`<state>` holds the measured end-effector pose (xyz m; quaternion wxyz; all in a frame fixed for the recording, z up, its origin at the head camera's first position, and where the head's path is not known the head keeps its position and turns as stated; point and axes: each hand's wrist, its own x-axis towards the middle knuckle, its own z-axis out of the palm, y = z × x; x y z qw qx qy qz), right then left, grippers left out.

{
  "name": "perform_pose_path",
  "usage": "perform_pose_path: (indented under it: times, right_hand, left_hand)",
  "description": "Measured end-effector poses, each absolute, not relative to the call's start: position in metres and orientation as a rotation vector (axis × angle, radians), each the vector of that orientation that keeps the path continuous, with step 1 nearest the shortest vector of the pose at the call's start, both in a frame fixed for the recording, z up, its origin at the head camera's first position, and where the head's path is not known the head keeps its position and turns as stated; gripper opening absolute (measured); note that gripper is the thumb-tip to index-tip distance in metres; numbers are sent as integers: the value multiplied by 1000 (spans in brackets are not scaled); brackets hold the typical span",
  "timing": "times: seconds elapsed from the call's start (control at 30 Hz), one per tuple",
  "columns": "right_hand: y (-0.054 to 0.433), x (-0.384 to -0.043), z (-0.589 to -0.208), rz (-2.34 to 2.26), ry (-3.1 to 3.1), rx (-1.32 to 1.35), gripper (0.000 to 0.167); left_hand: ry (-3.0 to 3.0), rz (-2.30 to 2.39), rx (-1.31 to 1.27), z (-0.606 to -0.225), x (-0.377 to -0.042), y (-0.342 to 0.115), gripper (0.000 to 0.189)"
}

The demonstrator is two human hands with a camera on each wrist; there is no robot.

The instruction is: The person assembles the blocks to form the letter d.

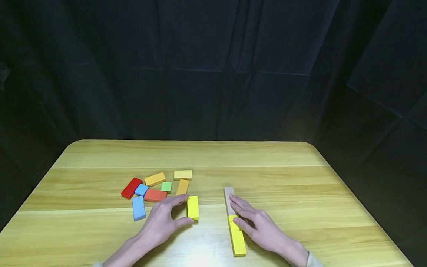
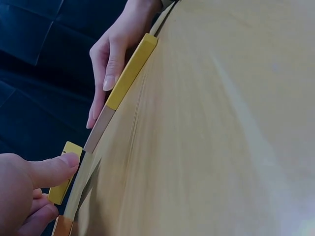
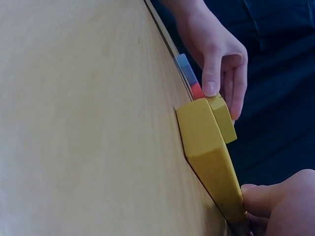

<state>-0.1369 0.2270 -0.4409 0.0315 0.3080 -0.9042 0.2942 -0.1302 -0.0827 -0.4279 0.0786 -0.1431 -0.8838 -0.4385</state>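
Observation:
My left hand (image 1: pixel 162 218) pinches a yellow block (image 1: pixel 193 207) by its two ends, thumb at the near end and fingers at the far end. In the left wrist view that yellow block (image 2: pixel 60 191) looks held just off the table. To the right, a greyish-pink block (image 1: pixel 228 200) and a second yellow block (image 1: pixel 237 237) lie end to end in a line. My right hand (image 1: pixel 261 226) rests against the right side of this line, its thumb at the yellow block and its nearly straight fingers at the greyish-pink one.
Left of my left hand lie loose blocks: a dark red one (image 1: pixel 131 188), two blue ones (image 1: pixel 138 208), a light red one (image 1: pixel 155 195), a green one (image 1: pixel 166 187), two orange ones (image 1: pixel 155 179) and a pale yellow one (image 1: pixel 183 175). A dark curtain (image 1: pixel 200 96) hangs behind the wooden table (image 1: pixel 283 163).

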Motion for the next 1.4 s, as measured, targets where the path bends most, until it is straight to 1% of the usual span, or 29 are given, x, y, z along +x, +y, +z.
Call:
perform_pose_path:
  times: [0.53,0.9,1.4]
  right_hand:
    - [228,-136,-441,899,-2754,953,48]
    - [227,-137,-443,904,-2699,955,45]
    - [228,-135,-442,931,-2678,906,44]
  left_hand:
    - [-2611,-1314,-565,-427,-149,-54,63]
    - [-2617,-1312,-560,-430,-168,-39,62]
    - [-2614,-1373,-551,-424,-190,-17,62]
